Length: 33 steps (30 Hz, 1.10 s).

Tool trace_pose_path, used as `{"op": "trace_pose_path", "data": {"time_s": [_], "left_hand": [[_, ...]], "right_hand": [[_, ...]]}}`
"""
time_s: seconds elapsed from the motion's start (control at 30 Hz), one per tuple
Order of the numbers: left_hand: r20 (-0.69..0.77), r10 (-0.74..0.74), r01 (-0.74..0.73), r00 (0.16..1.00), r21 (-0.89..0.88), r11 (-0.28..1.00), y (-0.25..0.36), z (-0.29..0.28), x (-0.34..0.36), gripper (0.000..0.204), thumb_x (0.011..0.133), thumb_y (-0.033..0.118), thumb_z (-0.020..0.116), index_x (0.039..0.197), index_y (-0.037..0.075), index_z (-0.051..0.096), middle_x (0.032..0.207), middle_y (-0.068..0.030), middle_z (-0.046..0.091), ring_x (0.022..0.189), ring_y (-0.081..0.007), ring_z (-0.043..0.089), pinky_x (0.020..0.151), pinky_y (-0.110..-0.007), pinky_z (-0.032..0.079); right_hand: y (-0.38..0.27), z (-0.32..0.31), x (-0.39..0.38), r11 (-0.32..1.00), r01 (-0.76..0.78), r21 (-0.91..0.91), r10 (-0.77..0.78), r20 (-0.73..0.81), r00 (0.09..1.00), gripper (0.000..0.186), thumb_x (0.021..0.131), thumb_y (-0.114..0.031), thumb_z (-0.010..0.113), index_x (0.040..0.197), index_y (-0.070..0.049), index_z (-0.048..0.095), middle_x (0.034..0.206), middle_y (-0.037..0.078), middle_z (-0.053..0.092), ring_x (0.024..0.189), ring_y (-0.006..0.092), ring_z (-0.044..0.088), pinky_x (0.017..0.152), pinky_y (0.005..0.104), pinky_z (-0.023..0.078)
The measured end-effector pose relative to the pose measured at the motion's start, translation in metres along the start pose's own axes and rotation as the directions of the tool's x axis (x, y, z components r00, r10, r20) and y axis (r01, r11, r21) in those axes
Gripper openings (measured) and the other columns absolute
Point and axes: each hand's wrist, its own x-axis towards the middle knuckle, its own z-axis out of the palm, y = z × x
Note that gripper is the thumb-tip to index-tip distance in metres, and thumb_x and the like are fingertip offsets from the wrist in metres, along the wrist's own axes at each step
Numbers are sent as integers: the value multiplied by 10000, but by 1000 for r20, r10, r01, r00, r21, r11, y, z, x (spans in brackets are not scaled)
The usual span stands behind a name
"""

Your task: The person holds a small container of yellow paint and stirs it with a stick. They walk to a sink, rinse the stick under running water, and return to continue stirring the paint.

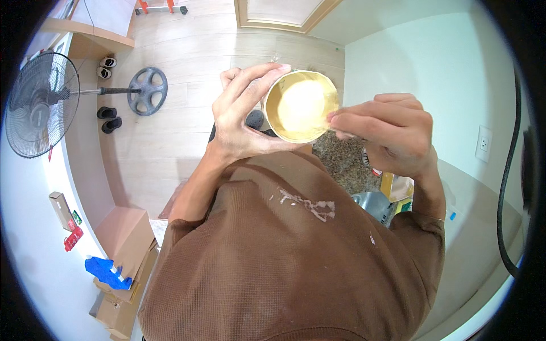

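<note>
My left hand (242,108) is closed round a round container (284,113) with a pale rim and yellow inside, its opening facing up toward me at chest height. A bright whitish area fills much of its middle; I cannot tell what it is. My right hand (387,128) has its fingertips pinched at the container's right edge, with the fingers curled; whether they grip only the rim or something small there is unclear.
A standing fan (40,119), two pairs of shoes (108,113) and cardboard boxes (125,233) are at the left. Below the container lie a speckled brown mat (338,159) and metal items (369,207). A wall with a socket (483,142) and a black cable (506,216) are at the right.
</note>
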Motion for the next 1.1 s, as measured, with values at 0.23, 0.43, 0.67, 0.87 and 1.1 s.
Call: {"op": "trace_pose_path", "data": {"time_s": [0.23, 0.43, 0.67, 0.87, 1.1], "left_hand": [[-52, 17, -18, 998, -6, 1000, 2, 13, -3, 911, 501, 394, 1000, 1271, 22, 687, 1244, -128, 732, 1093, -236, 696, 874, -355, 404], [-44, -19, 18, 999, -24, 1000, 0, 10, 1, 917, 500, 386, 1004, 1272, 8, 685, 1241, -135, 730, 1113, -252, 691, 910, -356, 429], [-24, -87, 83, 996, -138, 987, -8, 10, -3, 960, 475, 393, 1014, 1285, -1, 682, 1259, -143, 722, 1157, -279, 671, 995, -386, 475], [-15, -118, 113, 993, -172, 978, -10, 5, -3, 958, 490, 413, 1011, 1291, -1, 686, 1251, -146, 728, 1173, -284, 669, 1006, -396, 482], [7, -17, 17, 1000, -87, 996, -7, 4, 0, 938, 496, 446, 1010, 1260, -1, 699, 1226, -144, 740, 1128, -251, 695, 921, -361, 441]], "right_hand": [[-7, 12, -9, 991, -133, 26, 134, -48, 990, 104, 806, -11, 776, 891, -50, 730, 733, 74, 708, 543, 195, 644, 486, 308, 484], [-20, 33, 8, 957, -269, 107, 286, -209, 935, 77, 846, -51, 784, 907, -52, 738, 725, 77, 700, 550, 209, 655, 489, 317, 502], [-4, 42, 5, 996, 23, 83, -3, -234, 972, 219, 749, -8, 777, 965, -28, 755, 839, 75, 748, 600, 199, 691, 533, 303, 570], [-6, 32, -1, 991, 57, 121, -40, -138, 990, 327, 691, 53, 732, 1006, -16, 783, 791, 87, 757, 484, 134, 585, 450, 245, 460], [-4, 8, -1, 981, -101, 164, 99, 25, 995, 248, 746, 12, 778, 984, -57, 768, 771, 81, 733, 567, 191, 671, 506, 300, 513]]}}
